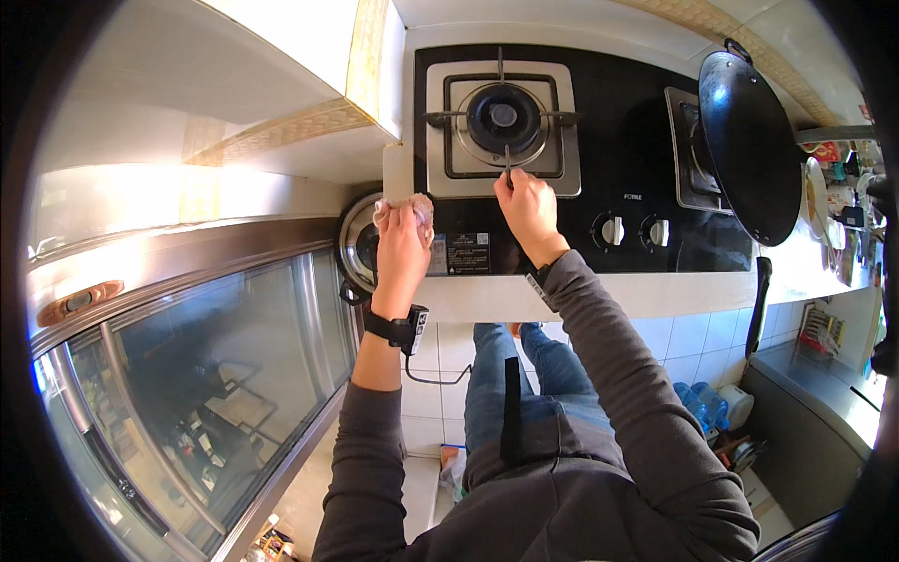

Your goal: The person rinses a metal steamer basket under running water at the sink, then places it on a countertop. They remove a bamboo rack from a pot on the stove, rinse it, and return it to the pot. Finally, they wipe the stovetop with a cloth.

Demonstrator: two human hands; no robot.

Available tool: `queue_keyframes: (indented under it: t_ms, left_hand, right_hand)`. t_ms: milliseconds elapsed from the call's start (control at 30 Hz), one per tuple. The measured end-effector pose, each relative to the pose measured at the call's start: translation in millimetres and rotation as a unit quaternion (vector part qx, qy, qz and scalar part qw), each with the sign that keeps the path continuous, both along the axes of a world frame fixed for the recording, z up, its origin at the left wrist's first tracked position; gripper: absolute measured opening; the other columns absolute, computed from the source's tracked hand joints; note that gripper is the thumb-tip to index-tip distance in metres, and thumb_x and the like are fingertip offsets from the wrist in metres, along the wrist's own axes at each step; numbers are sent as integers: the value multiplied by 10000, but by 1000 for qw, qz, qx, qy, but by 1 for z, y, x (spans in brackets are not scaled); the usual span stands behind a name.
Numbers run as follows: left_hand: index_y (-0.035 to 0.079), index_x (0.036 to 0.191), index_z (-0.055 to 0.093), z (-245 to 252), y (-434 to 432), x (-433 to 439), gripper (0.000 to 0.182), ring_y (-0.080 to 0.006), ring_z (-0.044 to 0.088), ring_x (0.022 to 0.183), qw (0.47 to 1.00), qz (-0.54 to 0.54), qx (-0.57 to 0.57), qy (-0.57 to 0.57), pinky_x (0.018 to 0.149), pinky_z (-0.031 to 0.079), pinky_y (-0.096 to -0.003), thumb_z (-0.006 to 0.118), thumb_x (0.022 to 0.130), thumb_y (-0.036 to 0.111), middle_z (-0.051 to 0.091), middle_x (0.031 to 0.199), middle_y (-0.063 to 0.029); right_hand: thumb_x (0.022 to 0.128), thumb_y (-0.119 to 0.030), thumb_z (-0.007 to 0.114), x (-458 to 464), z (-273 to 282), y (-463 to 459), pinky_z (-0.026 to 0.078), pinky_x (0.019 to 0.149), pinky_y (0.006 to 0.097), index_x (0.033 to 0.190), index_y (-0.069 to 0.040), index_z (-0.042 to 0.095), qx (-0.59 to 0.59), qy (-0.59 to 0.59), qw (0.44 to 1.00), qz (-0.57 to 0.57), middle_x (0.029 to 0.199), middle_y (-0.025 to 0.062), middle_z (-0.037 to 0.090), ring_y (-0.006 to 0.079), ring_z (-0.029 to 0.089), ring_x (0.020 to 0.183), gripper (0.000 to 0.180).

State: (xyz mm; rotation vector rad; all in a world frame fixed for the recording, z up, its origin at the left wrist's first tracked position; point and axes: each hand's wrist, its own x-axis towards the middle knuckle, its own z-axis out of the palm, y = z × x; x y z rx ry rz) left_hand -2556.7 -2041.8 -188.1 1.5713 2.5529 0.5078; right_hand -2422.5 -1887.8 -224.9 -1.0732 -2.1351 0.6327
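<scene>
My left hand (402, 242) grips a crumpled pinkish cloth (423, 209) above the front left edge of the black gas hob (604, 112). With bent fingers my right hand (530, 211) holds the front prong (508, 158) of the left burner's pan support. A square steel drip plate (434, 154) surrounds the left burner (503, 116), which has a dark round ring and cap. No pan stands on this burner. Just left of my left hand lies a round lidded pan (359, 246), partly hidden by that hand.
A black wok (748, 151) stands over the right burner, its long handle (758, 305) jutting past the counter's front edge. Two control knobs (613, 231) are at the hob's front. A wall cabinet (281, 84) and a sliding window (232, 393) border the left side.
</scene>
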Motion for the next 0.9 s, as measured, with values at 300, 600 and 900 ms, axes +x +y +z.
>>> queue_keyframes:
  t_ms: [300, 600, 900]
  left_hand:
    - [19, 1198, 456, 24, -8, -14, 521, -352, 417, 1129, 991, -88, -95, 41, 954, 343, -436, 635, 759, 235, 501, 1170, -174]
    - [-6, 1144, 455, -1, -58, 10, 411, -381, 435, 1045, 997, -45, -21, -52, 909, 381, -430, 575, 766, 100, 470, 1106, -185]
    - [14, 1145, 477, 6, -79, 26, 266, -129, 587, 739, 744, 196, 218, -600, 627, 517, -281, 441, 883, 42, 582, 911, -63]
  right_hand:
    - [806, -195, 639, 89, 50, -23, 410, 455, 277, 757, -51, 612, -184, 30, 982, 22, 554, 95, 551, 216, 525, 457, 155]
    - [891, -100, 497, 168, 61, -67, 356, 447, 186, 877, 13, 631, -349, 53, 934, 56, 592, 18, 542, 47, 457, 489, 175]
    - [904, -117, 484, 178, 52, -83, 384, 477, 198, 919, 13, 622, -419, 55, 900, 108, 638, 31, 565, 65, 481, 526, 190]
